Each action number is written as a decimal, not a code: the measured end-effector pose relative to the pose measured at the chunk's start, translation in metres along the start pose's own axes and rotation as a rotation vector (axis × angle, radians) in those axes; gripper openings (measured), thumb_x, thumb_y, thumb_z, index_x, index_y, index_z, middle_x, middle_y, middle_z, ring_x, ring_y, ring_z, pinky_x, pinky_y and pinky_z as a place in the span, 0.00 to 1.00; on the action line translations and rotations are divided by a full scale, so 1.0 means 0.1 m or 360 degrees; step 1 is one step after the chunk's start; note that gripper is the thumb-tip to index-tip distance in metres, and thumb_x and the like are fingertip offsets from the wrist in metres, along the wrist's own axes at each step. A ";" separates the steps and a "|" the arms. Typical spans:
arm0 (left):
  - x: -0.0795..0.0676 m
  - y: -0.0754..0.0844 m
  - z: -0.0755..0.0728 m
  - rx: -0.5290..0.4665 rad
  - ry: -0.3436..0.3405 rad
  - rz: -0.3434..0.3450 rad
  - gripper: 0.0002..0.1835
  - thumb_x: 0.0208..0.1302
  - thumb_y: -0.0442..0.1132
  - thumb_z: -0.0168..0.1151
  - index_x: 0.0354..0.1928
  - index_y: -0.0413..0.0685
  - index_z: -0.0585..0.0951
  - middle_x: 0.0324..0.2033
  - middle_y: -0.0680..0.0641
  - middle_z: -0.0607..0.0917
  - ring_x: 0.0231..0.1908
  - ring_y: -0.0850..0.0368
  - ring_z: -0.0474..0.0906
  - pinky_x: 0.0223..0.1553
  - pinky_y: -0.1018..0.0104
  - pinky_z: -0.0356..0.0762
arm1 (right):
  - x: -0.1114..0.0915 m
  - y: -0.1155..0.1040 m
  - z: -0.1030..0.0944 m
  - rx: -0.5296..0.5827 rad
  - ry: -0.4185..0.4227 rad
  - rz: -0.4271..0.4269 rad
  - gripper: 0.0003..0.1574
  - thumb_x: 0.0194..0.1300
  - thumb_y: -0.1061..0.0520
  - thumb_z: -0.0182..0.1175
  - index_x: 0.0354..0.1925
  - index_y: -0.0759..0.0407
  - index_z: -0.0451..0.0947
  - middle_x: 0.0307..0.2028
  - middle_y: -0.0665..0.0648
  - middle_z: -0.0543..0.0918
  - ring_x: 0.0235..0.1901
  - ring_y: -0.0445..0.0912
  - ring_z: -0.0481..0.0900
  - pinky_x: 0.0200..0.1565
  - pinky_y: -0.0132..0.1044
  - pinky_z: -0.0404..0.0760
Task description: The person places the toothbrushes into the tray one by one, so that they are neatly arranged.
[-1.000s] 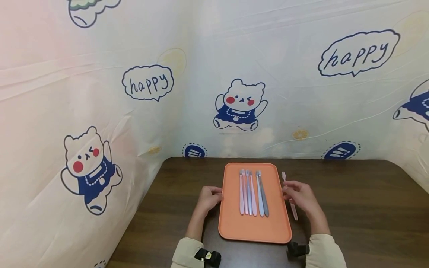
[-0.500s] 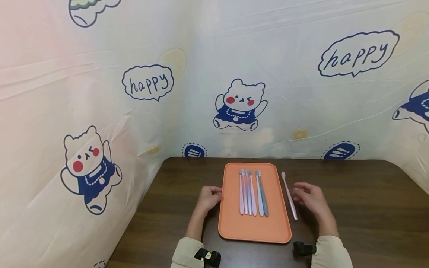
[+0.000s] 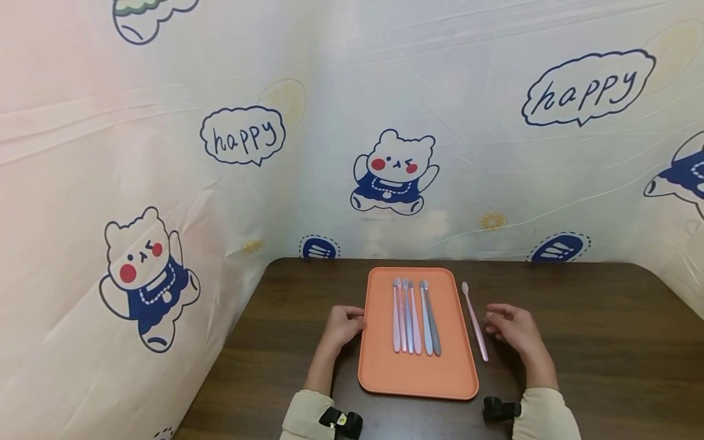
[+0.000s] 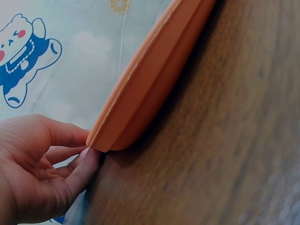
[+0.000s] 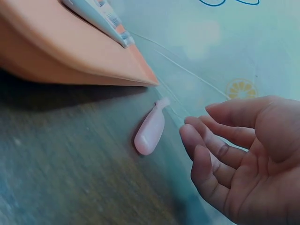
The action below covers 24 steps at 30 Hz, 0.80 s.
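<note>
An orange tray lies on the table, bearing several toothbrushes in pink, blue and grey, side by side with their heads at the far end. My left hand pinches the tray's left rim, one finger on top and others beneath, as the left wrist view shows the tray edge between them. One pink toothbrush rests on the table just right of the tray. Beside it, my right hand hovers with loosely bent fingers, apart from the toothbrush handle and holding nothing.
The dark wooden table extends to both sides of the tray. Behind and to the left hangs a pale curtain printed with bears and speech bubbles. Each wrist wears a black camera mount.
My right hand has drawn away to the right from the pink toothbrush, which stays on the table beside the tray. The left hand keeps its place on the rim.
</note>
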<state>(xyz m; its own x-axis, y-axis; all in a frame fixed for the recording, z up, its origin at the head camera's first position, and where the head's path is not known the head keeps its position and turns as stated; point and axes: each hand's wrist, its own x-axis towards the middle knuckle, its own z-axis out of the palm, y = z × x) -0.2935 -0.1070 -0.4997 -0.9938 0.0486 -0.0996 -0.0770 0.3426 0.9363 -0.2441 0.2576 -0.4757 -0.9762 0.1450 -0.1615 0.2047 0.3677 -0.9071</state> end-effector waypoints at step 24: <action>0.00 0.01 0.00 0.0000 -0.0017 -0.0004 0.15 0.60 0.25 0.60 0.49 0.27 0.84 0.42 0.33 0.87 0.35 0.56 0.84 0.38 0.62 0.86 | -0.01 -0.04 0.10 -0.0317 -0.0057 -0.0018 0.29 0.65 0.58 0.64 0.57 0.79 0.75 0.37 0.65 0.89 0.32 0.41 0.83 0.37 0.37 0.86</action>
<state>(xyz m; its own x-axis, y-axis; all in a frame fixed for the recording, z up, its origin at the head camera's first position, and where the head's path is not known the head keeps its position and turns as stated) -0.2939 -0.1071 -0.4991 -0.9927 0.0579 -0.1056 -0.0795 0.3430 0.9360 -0.2448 0.2473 -0.4758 -0.9797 0.1085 -0.1685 0.2004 0.5440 -0.8148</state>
